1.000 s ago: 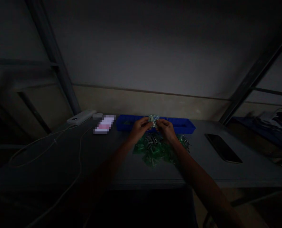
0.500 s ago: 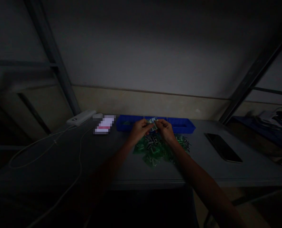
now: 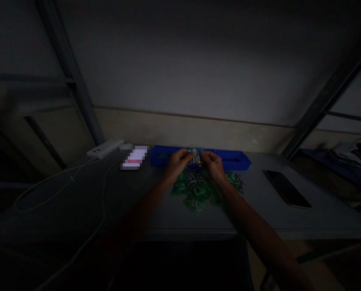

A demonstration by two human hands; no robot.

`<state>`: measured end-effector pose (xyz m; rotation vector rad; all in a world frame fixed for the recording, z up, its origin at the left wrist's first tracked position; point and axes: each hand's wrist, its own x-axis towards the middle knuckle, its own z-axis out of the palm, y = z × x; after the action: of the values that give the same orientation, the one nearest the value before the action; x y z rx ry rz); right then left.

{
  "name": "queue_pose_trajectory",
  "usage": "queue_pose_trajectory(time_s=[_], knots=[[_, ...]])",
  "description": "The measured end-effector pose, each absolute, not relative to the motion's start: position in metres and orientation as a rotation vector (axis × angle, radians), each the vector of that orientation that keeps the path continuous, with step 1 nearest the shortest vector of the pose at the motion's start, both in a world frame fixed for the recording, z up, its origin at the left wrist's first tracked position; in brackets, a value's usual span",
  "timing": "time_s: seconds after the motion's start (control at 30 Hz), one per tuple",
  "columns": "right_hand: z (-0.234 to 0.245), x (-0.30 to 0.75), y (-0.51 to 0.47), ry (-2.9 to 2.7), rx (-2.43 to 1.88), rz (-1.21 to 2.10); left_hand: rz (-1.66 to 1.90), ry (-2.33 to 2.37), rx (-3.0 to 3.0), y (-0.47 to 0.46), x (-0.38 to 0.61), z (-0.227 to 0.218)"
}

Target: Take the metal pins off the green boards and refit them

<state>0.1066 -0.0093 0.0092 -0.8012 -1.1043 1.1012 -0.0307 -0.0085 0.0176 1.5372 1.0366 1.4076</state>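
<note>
The scene is very dark. My left hand (image 3: 177, 163) and my right hand (image 3: 213, 165) meet above the table, both pinching a small clear green packet (image 3: 196, 157) between their fingertips. Below them lies a heap of similar green packets with small metal parts (image 3: 198, 188). A long blue tray (image 3: 235, 160) stands just behind my hands, along the far side of the grey table (image 3: 77, 202).
A dark phone (image 3: 286, 189) lies flat at the right. At the back left sit a white power bank (image 3: 104, 148) with white cables (image 3: 62, 178) trailing forward, and a small pink and white item (image 3: 134, 158). Metal shelf posts stand on both sides.
The packet between my fingers has come down a little and looks smaller, more gathered between the fingertips. My hands stay in about the same place.
</note>
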Motion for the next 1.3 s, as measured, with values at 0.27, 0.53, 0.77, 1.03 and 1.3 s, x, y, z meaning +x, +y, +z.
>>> queue_pose_trajectory(time_s=[0.27, 0.53, 0.77, 1.03, 1.3], knots=[[0.005, 0.111, -0.004, -1.103, -0.834, 1.028, 1.253, 0.962, 1.411, -0.008, -0.035, 0.02], [0.004, 0.11, -0.003, -1.162, -0.878, 1.014, 1.335, 1.031, 1.458, -0.006, -0.037, 0.023], [0.005, 0.115, -0.001, -1.127, -0.868, 1.115, 1.317, 1.022, 1.535, -0.004, -0.038, 0.02], [0.006, 0.122, -0.001, -1.367, -0.897, 1.125, 1.313, 1.041, 1.802, -0.002, -0.043, 0.022], [-0.004, 0.122, 0.0, -1.662, -1.03, 0.737, 1.151, 1.091, 2.358, -0.004, -0.045, 0.024]])
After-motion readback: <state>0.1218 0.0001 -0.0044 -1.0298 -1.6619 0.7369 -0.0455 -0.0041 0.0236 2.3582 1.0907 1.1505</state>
